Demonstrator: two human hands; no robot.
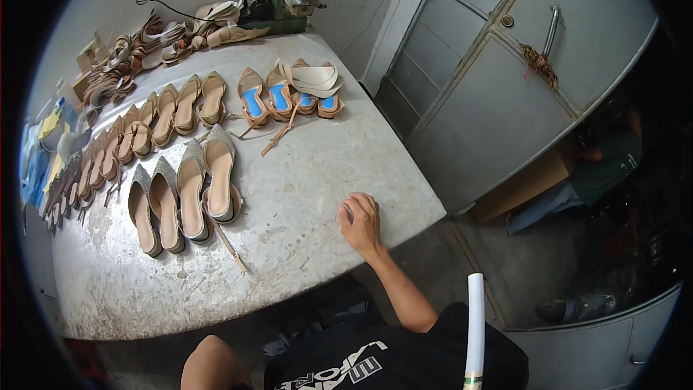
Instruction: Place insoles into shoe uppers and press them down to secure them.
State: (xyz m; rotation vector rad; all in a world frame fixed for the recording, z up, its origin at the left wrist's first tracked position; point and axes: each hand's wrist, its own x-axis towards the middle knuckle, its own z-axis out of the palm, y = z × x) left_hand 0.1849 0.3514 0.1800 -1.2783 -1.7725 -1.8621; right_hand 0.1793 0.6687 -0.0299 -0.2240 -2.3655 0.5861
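My right hand (361, 225) rests near the table's right front edge, fingers loosely bent and thumb a little apart; I see nothing held in it. Only a bent part of my left arm (215, 365) shows at the lower edge, and the left hand is out of view. Left of the right hand stand silver glitter pointed shoes (191, 188), one with a thin strap trailing on the table. Farther back are tan shoes with blue insole patches (253, 101), and several pale insoles (314, 78) lie across some of them.
More flat shoes (166, 112) line the left of the pale table (325, 173). Behind lie heaped shoe parts (126, 61) and a green machine (285, 3). A grey metal door (498, 79) and a person (606, 166) are right. A white cigarette-like tube (475, 318) looms close.
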